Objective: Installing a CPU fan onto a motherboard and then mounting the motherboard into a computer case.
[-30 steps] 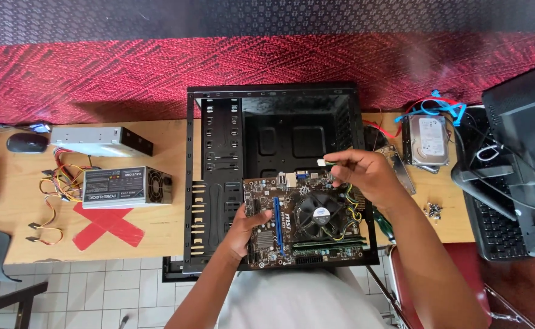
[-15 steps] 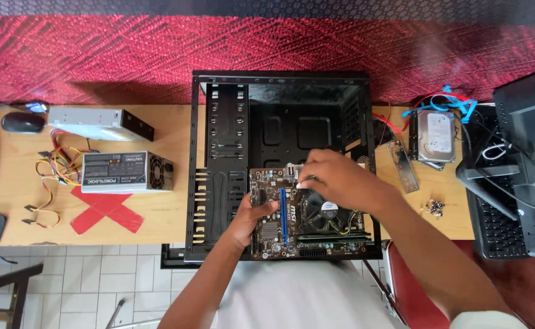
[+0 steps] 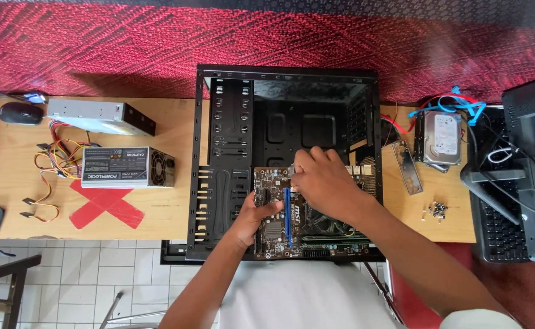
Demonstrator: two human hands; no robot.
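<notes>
A black open computer case (image 3: pixel 225 122) lies flat on the wooden table. A brown motherboard (image 3: pixel 271 233) with a blue slot rests in its near half. My left hand (image 3: pixel 256 218) grips the board's left part, thumb on top. My right hand (image 3: pixel 323 183) lies over the board's middle, covering the cooler fan, fingers curled at the board's far edge by a small silvery part; whether they pinch it is not clear.
On the left lie a grey power supply (image 3: pixel 127 167) with coloured cables, a flat optical drive (image 3: pixel 100 117), a mouse (image 3: pixel 20 113) and a red tape cross (image 3: pixel 106 205). Right of the case: a metal plate (image 3: pixel 404 166), a hard drive (image 3: pixel 442 137), small screws (image 3: pixel 438 209), a keyboard (image 3: pixel 500 226) and a monitor stand.
My right hand has slid left across the board, from its right far corner onto the fan and centre. The left hand stays on the board's left part. The view has shifted slightly.
</notes>
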